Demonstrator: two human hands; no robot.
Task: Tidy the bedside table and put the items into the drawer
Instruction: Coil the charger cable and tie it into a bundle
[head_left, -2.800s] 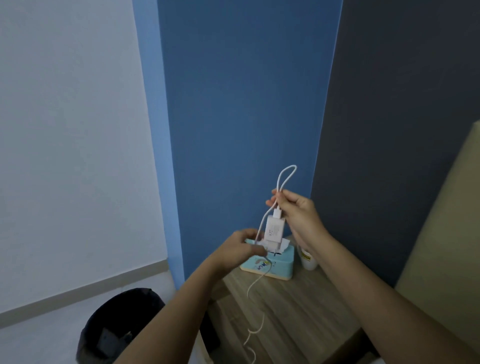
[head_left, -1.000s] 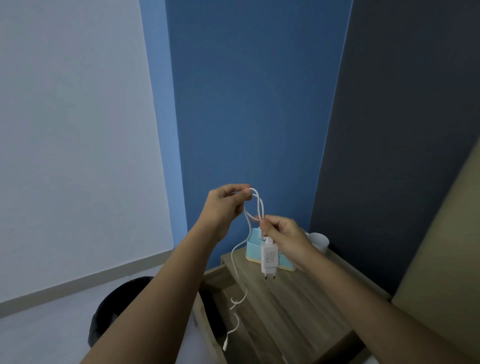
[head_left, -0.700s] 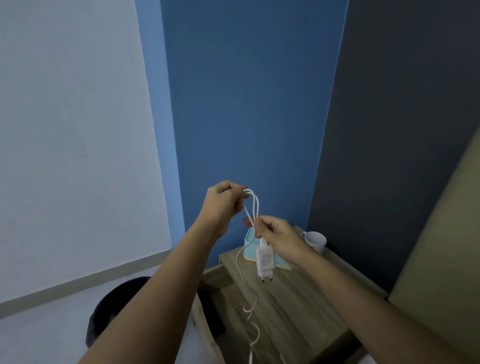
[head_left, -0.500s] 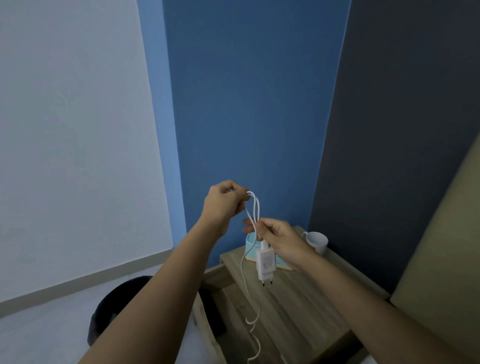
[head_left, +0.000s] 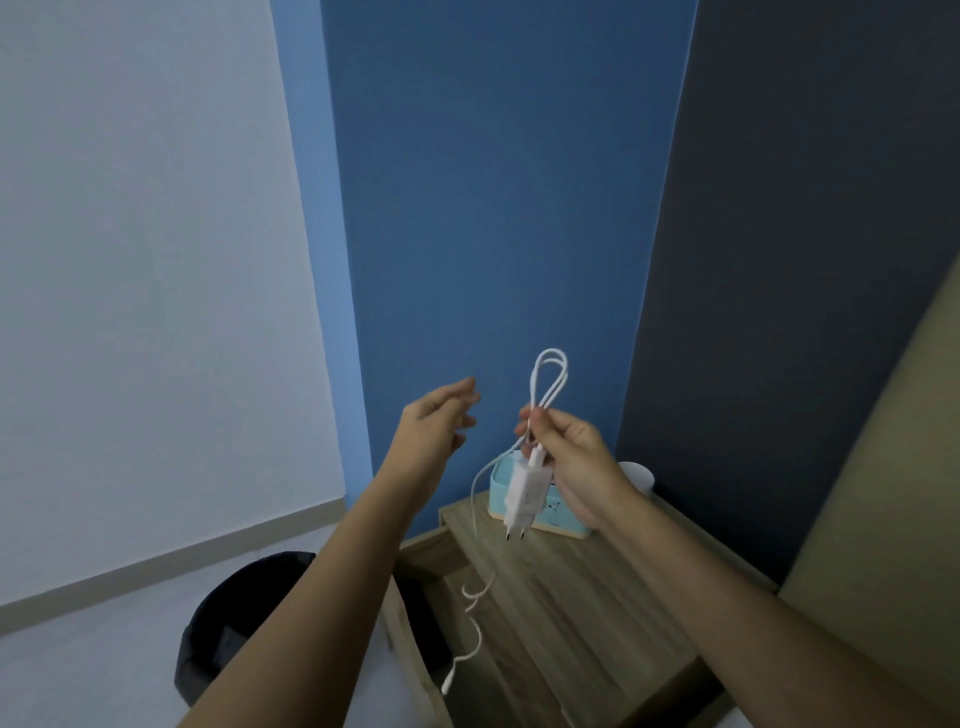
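Your right hand (head_left: 574, 457) pinches the charger (head_left: 524, 491) and cable (head_left: 548, 382) loops; left hand (head_left: 436, 426) open; the tail below the charger may snag.

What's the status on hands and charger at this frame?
Left hand open, empty. Right hand shut on charger, two cable loops above the grip, tail dangling loose. Tissue box and cup on the bedside table.
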